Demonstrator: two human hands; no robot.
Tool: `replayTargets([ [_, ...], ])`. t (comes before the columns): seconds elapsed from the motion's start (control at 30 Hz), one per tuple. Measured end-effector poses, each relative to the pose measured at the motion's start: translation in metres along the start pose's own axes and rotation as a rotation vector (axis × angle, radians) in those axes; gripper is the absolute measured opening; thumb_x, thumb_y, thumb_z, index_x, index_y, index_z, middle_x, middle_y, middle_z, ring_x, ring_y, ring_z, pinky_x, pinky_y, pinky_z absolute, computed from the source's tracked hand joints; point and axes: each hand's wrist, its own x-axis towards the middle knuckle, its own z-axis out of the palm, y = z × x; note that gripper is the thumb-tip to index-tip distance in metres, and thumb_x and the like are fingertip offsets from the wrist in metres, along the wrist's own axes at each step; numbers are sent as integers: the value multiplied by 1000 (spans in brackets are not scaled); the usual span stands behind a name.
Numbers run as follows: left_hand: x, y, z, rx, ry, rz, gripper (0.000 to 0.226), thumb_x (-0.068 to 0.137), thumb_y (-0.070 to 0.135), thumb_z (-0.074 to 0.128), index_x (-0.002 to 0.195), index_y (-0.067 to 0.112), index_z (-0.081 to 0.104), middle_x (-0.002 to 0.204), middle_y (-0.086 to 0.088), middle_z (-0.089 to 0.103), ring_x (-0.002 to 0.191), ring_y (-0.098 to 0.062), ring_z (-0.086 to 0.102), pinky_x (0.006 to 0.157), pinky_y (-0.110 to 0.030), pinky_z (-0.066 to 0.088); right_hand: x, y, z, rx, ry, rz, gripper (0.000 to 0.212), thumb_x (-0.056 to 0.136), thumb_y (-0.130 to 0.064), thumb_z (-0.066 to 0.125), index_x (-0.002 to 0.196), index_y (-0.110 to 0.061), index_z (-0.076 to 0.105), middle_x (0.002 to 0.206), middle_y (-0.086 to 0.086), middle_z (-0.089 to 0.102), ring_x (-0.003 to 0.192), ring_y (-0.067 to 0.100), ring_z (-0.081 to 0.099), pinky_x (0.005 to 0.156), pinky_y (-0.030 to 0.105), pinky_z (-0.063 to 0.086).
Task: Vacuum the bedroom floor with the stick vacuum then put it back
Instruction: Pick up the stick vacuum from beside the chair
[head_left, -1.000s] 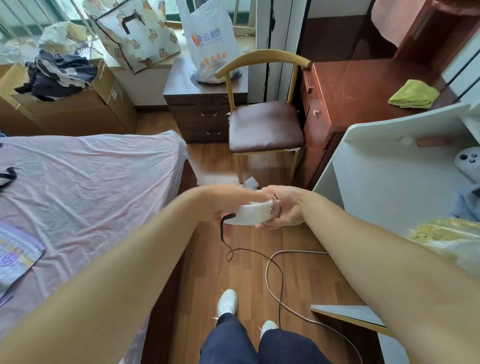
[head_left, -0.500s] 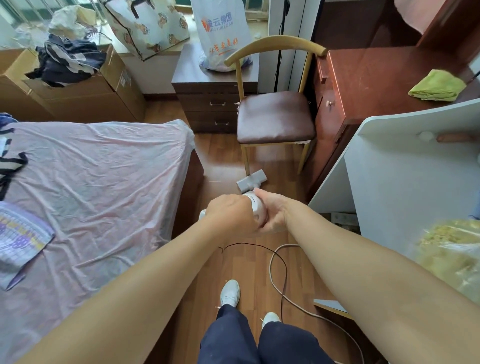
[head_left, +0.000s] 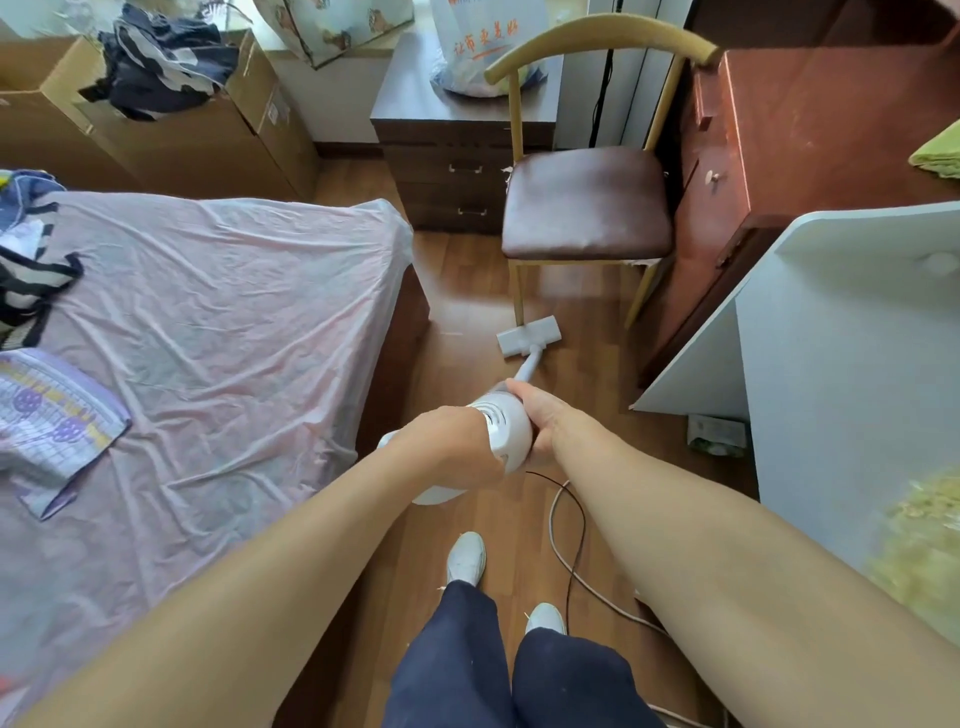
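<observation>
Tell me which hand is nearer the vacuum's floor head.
Right. The right hand grips the front of the vacuum body, where the tube runs to the floor head; the left hand holds it farther back.

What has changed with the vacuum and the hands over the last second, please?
The vacuum body turned from crosswise to pointing forward, so the wand now shows down to the floor head by the chair. The left hand and right hand kept their grip on it. Bed and cords stayed put.
</observation>
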Motion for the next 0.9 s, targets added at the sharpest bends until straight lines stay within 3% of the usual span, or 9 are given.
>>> replayTargets([
  [0.13, -4, 5, 7, 127, 85, 32, 28, 89, 39, 52, 100, 15, 58, 75, 0, 47, 88, -25, 62, 70, -29, 43, 10, 1, -5, -8, 9, -22, 41, 99, -49, 65, 122, -15, 66, 99, 11, 74, 99, 33, 67, 113, 56, 47],
  [0.2, -3, 10, 9, 167, 114, 50, 23, 89, 41, 52, 92, 18, 53, 79, 0, 49, 92, -24, 63, 68, -28, 43, 12, 0, -8, 1, 9, -19, 36, 96, -47, 68, 115, -16, 67, 92, 10, 73, 86, 31, 68, 111, 55, 49],
  [0.3, -6, 19, 4, 94, 94, -63, 28, 87, 36, 56, 107, 17, 54, 80, 0, 53, 67, -20, 56, 58, -27, 42, 15, -5, -14, -3, 4, -33, 32, 96, -45, 70, 107, -15, 67, 89, 10, 72, 80, 29, 66, 111, 51, 49],
  [0.4, -6, 27, 1, 82, 96, -68, 42, 85, 37, 58, 121, 15, 54, 75, 0, 49, 67, -20, 52, 61, -28, 42, 17, -9, -19, -15, 2, -56, 29, 98, -43, 68, 98, -14, 66, 87, 9, 71, 80, 28, 66, 109, 48, 49],
  [0.5, -7, 30, -2, 94, 87, -59, 44, 86, 38, 56, 122, 13, 53, 67, 0, 45, 67, -20, 53, 63, -29, 42, 19, -12, -24, 1, -11, -60, 33, 99, -44, 68, 110, -13, 66, 91, 10, 71, 88, 29, 67, 114, 49, 48],
  [0.63, -2, 28, -2, 57, 70, -45, 43, 85, 37, 56, 119, 10, 55, 61, -2, 46, 56, -18, 49, 62, -30, 42, 23, -16, -25, -13, -9, -78, 35, 99, -44, 68, 118, -15, 64, 91, 10, 70, 84, 29, 66, 114, 51, 47],
  [0.73, 2, 24, -1, 7, 52, -35, 43, 88, 42, 55, 117, 9, 57, 71, -4, 52, 58, -19, 50, 63, -30, 42, 23, -15, -24, -22, -5, -88, 33, 99, -43, 67, 118, -16, 63, 92, 10, 70, 93, 32, 66, 115, 53, 45],
  [0.83, 3, 19, -1, -95, 170, 9, 31, 96, 33, 47, 108, 7, 59, 92, -9, 60, 76, -25, 56, 61, -35, 43, 22, -10, -23, -22, 4, -86, 32, 99, -42, 67, 117, -16, 63, 87, 10, 69, 78, 30, 65, 109, 49, 49],
  [0.9, 1, 11, 4, -94, 414, 36, 20, 94, 22, 45, 95, 10, 61, 99, -10, 65, 83, -27, 57, 66, -36, 44, 22, -8, -25, -24, 0, -89, 33, 99, -42, 67, 118, -15, 64, 90, 10, 70, 81, 30, 66, 111, 49, 48],
])
